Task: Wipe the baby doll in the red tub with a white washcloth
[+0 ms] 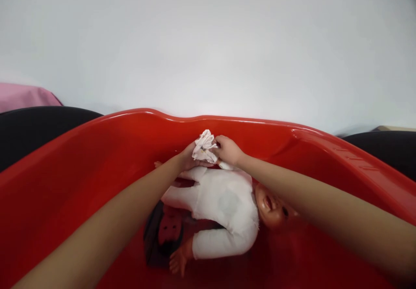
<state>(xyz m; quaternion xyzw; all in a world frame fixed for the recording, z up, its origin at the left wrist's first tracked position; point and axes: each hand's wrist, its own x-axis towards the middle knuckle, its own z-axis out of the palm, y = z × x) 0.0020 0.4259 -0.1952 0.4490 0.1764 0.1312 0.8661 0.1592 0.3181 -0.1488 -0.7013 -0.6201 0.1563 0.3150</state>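
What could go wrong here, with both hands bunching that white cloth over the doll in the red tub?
1. The crumpled white cloth is pinched only between the left hand and right hand; a loosened grip would likely drop it onto the doll.
2. The doll lies on its side against the sloping wall of the red tub and may roll or slide.
3. The forearms hide the doll's legs and part of its head, so contact there is hard to judge.

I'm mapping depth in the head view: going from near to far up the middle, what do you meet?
Doll's hand → doll's white body → crumpled white cloth, gripped by left hand and right hand → red tub far rim → white wall.
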